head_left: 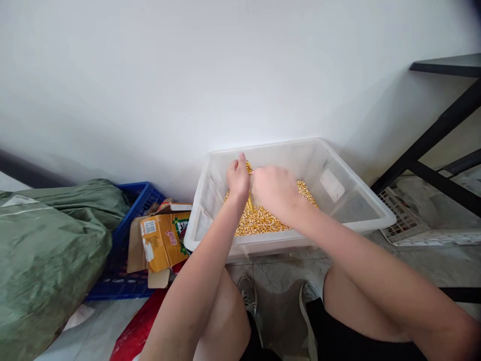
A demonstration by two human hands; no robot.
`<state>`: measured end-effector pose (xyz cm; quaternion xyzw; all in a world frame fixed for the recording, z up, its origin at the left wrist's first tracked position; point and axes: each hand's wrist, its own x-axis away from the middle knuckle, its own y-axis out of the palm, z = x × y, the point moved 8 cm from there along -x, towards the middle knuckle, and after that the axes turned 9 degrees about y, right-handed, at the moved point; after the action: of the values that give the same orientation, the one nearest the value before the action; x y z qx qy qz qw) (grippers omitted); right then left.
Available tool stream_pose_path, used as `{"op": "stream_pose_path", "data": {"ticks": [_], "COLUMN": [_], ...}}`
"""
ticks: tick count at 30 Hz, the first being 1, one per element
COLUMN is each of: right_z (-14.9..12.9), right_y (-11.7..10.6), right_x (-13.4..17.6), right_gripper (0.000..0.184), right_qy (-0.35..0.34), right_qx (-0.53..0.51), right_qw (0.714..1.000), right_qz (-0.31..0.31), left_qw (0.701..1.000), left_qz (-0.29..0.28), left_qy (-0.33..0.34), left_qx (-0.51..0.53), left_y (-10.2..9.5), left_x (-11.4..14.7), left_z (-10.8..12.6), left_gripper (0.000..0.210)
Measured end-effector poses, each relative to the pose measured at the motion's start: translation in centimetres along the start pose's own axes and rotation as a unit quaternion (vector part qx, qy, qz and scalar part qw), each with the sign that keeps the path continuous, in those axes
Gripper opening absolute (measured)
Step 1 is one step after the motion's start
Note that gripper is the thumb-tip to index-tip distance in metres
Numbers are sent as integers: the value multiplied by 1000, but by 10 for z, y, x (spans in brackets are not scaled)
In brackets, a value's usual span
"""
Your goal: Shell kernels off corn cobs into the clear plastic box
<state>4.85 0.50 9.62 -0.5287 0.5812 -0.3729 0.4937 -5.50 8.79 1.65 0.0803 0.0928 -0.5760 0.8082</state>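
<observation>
My left hand (238, 176) is closed around a yellow corn cob (249, 203), held upright over a translucent plastic bin (293, 145). Part of the cob shows above the fingers and part below. Close beside it, my right hand (276, 190) is curled into a fist and smeared by motion. A thin tip seems to show between that fist and the cob, but what the fist grips is hidden. Loose corn kernels (259, 223) cover the bottom of the bin beneath both hands.
Left of the bin are a torn orange cardboard box (163, 243), a blue crate (124, 271) and a large green sack (48, 260). A black metal frame (432, 135) and a white basket (404, 215) stand to the right. The white wall (225, 75) rises behind.
</observation>
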Motion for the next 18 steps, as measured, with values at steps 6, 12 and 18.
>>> {"op": "stream_pose_path", "data": {"ticks": [6,12,18], "right_z": [66,115,118], "right_y": [12,49,60], "right_x": [-35,-52,-56], "right_gripper": [40,37,41], "right_qy": [60,109,79], "right_qx": [-133,-93,-146], "right_qw": [982,972,980], "right_qz": [-121,-186,-111], "left_qw": [993,985,984], "left_qz": [9,15,-64], "left_qy": [-90,-133,-129], "left_qx": [69,112,104], "left_y": [3,-1,14], "left_x": [6,8,14], "left_z": [-12,-3,7], "left_gripper": [44,47,40]}}
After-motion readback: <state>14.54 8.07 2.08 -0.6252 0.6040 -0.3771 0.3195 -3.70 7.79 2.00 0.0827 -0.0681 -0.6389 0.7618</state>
